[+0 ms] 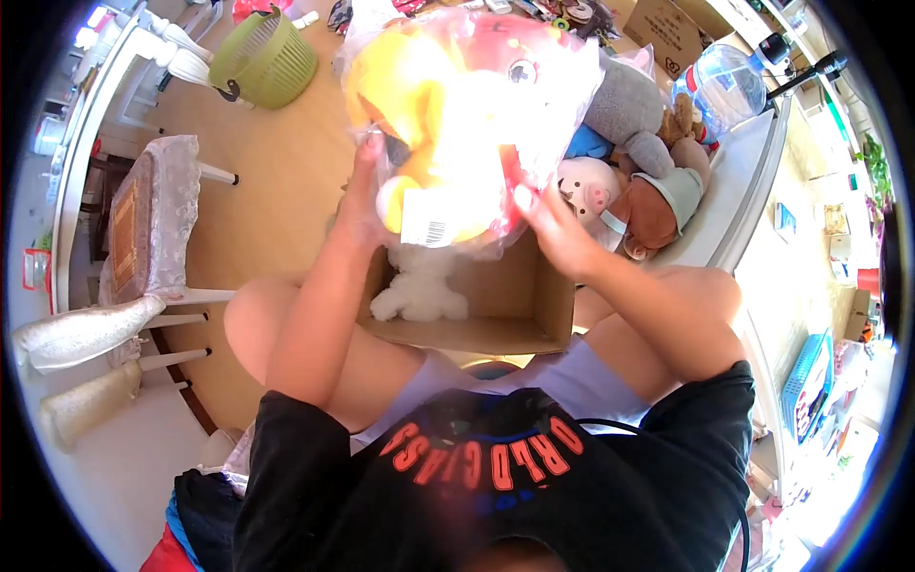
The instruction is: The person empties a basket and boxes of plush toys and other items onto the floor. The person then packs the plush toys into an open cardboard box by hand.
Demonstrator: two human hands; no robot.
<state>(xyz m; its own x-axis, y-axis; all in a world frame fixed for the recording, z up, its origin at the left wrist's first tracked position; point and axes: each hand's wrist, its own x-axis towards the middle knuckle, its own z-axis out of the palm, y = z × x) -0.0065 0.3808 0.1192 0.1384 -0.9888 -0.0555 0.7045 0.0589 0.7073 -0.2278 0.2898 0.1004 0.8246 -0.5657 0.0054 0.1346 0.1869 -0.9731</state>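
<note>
Both my hands hold up a clear plastic bag with plush toys (pixel 405 95) inside, yellow on the left and pink-red on the right, washed out by glare. My left hand (pixel 360 195) grips the bag's left side, and my right hand (pixel 553 229) its lower right side. A white label with a barcode (pixel 427 221) shows at the bag's bottom. Below the bag, between my legs, an open cardboard box (pixel 510 334) has a white fluffy toy (pixel 419 286) lying in its left part.
Plush toys are heaped at the right: a grey one (pixel 620 100), a pig (pixel 589 186), a brown one (pixel 653 210). A large clear bottle (pixel 720 86) stands behind them. A green basket (pixel 267 62) and a cloth-covered chair (pixel 148 219) are at the left.
</note>
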